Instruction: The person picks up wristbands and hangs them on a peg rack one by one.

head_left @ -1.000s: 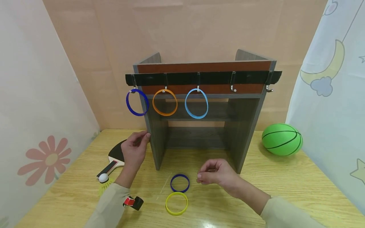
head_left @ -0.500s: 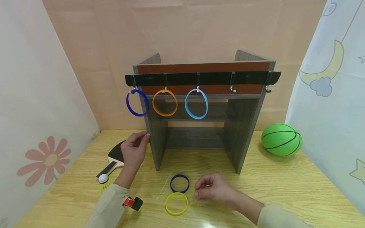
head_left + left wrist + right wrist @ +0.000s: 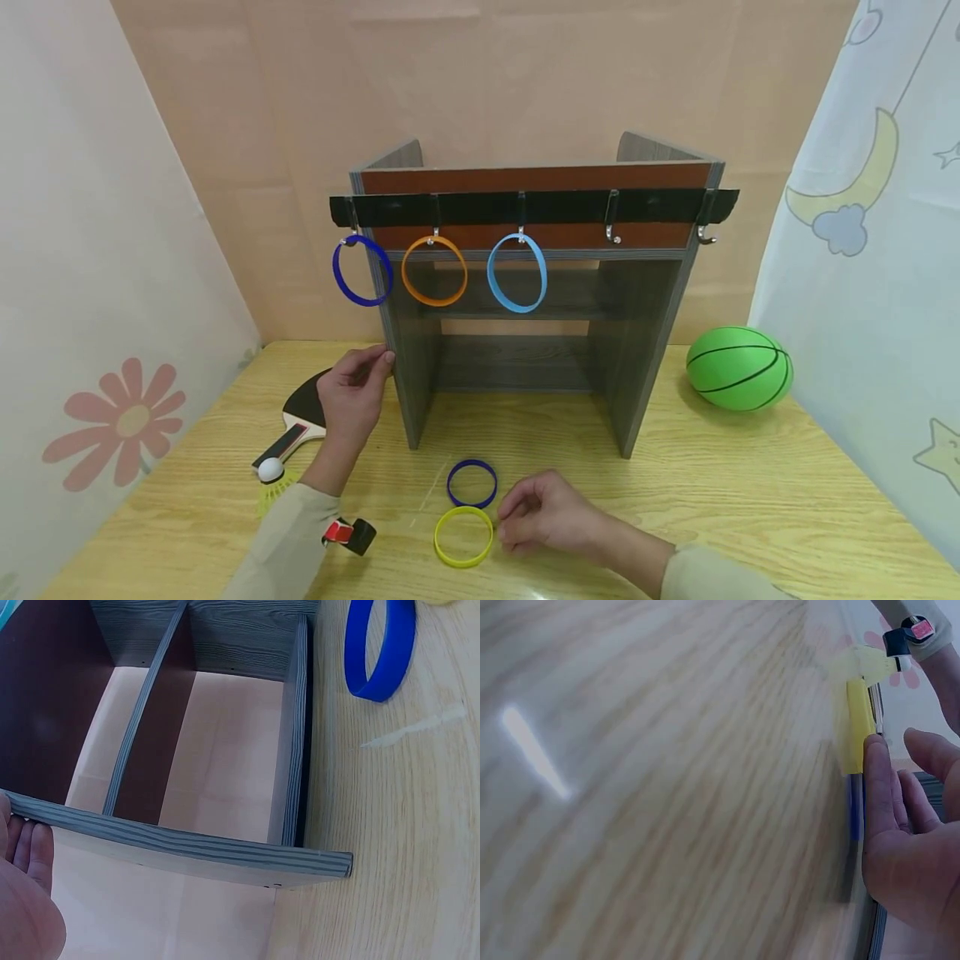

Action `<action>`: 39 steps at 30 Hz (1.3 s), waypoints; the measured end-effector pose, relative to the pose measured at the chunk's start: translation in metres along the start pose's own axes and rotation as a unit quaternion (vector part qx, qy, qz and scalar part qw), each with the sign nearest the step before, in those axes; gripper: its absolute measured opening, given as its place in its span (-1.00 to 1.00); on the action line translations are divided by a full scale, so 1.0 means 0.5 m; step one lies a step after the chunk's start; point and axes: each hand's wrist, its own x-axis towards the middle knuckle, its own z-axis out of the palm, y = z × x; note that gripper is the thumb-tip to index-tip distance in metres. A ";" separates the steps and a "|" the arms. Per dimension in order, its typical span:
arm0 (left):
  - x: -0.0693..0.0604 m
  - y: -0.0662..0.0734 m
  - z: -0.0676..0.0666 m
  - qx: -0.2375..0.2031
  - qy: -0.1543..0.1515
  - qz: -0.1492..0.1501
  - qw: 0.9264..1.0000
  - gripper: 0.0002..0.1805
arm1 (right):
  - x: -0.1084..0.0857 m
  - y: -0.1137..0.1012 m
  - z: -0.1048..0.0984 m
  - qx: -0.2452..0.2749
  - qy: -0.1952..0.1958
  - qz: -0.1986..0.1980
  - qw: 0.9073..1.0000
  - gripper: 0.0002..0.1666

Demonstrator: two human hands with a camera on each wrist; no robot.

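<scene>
My left hand (image 3: 352, 396) pinches the left side panel of a grey wooden shelf (image 3: 645, 350); in the left wrist view its fingers (image 3: 37, 851) lie against the panel's outer face. Close to the right edge of a yellow ring band (image 3: 437, 546), my right hand (image 3: 551, 517) holds nothing, its fingers loosely bent with a gap to the thumb. Whether it touches the band is unclear. A dark blue ring band (image 3: 450, 492) lies flat just behind the yellow one. From hooks on the shelf's black strip (image 3: 570, 208) hang a blue band (image 3: 341, 279), an orange band (image 3: 406, 279) and a light blue band (image 3: 491, 279).
Two bare metal hooks are on the strip's right side, one hook (image 3: 611, 236) and an outermost hook (image 3: 705, 237). A green ball (image 3: 738, 368) sits at the right. Left of the shelf lie a table tennis paddle (image 3: 303, 408) and a shuttlecock (image 3: 272, 475).
My right hand has come down and left across the table to the yellow band's side. The left hand stays on the shelf panel, and the bands have not moved.
</scene>
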 end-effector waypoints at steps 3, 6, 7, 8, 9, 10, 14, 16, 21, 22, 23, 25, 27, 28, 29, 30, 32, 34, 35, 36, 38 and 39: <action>-0.001 -0.002 -0.001 -0.006 0.000 0.001 1.000 -0.90 | 0.003 0.002 0.006 -0.005 -0.001 0.009 1.000 -0.75; -0.001 -0.001 0.000 -0.008 0.001 0.002 1.000 -0.90 | 0.006 0.005 0.010 -0.011 -0.002 0.015 1.000 -0.76; 0.000 -0.001 0.000 -0.007 0.002 0.002 1.000 -0.90 | 0.007 0.006 0.011 -0.014 -0.002 0.017 1.000 -0.77; 0.000 -0.001 0.000 -0.006 0.003 0.002 1.000 -0.90 | 0.009 0.008 0.011 -0.016 -0.001 0.017 1.000 -0.77; -0.001 0.000 0.000 -0.006 0.004 0.002 1.000 -0.90 | 0.010 0.010 0.011 -0.019 0.000 0.016 1.000 -0.78; -0.001 0.000 0.000 -0.005 0.005 0.000 1.000 -0.90 | 0.011 0.010 0.011 -0.023 0.000 0.016 1.000 -0.80; -0.001 0.004 0.002 -0.003 0.004 -0.002 1.000 -0.89 | 0.012 0.011 0.011 -0.036 -0.001 0.015 0.999 -0.84; 0.000 0.004 0.003 -0.005 0.002 -0.004 1.000 -0.90 | 0.014 0.010 0.012 -0.045 0.003 0.015 0.999 -0.85; -0.001 -0.006 0.000 -0.007 0.006 -0.003 1.000 -0.91 | 0.021 0.012 0.018 -0.066 0.024 0.011 0.997 -0.81; -0.002 -0.012 -0.001 -0.006 0.008 -0.002 1.000 -0.91 | 0.022 0.012 0.019 -0.069 0.027 0.011 0.997 -0.80; -0.003 -0.019 -0.002 -0.006 0.009 -0.002 1.000 -0.90 | 0.022 0.012 0.020 -0.071 0.029 0.012 0.997 -0.79; -0.006 -0.033 -0.004 -0.007 0.012 -0.005 1.000 -0.89 | 0.024 0.012 0.022 -0.075 0.033 0.015 0.997 -0.78; -0.008 -0.047 -0.006 -0.008 0.012 -0.006 1.000 -0.88 | 0.025 0.011 0.023 -0.079 0.036 0.018 0.996 -0.76; -0.009 -0.052 -0.007 -0.006 0.012 -0.007 1.000 -0.87 | 0.026 0.011 0.024 -0.081 0.036 0.019 0.996 -0.76; -0.010 -0.054 -0.007 -0.007 0.012 -0.007 1.000 -0.87 | 0.026 0.011 0.024 -0.082 0.037 0.020 0.996 -0.75; -0.010 -0.055 -0.007 -0.007 0.011 -0.006 1.000 -0.87 | 0.027 0.010 0.024 -0.084 0.037 0.022 0.996 -0.75; -0.010 -0.056 -0.006 -0.010 0.009 -0.001 1.000 -0.87 | 0.027 0.010 0.023 -0.085 0.037 0.025 0.995 -0.74; -0.010 -0.056 -0.006 -0.007 0.009 0.000 1.000 -0.87 | 0.028 0.010 0.023 -0.087 0.037 0.027 0.995 -0.74; -0.010 -0.056 -0.007 -0.005 0.009 0.000 1.000 -0.86 | 0.028 0.011 0.024 -0.088 0.036 0.027 0.995 -0.74; -0.010 -0.055 -0.007 -0.004 0.010 -0.001 1.000 -0.86 | 0.029 0.011 0.024 -0.088 0.037 0.026 0.995 -0.73; -0.009 -0.055 -0.007 0.000 0.012 -0.003 1.000 -0.86 | 0.030 0.013 0.024 -0.089 0.038 0.024 0.995 -0.74; -0.009 -0.055 -0.007 0.001 0.012 -0.004 1.000 -0.87 | 0.030 0.013 0.024 -0.089 0.038 0.023 0.995 -0.74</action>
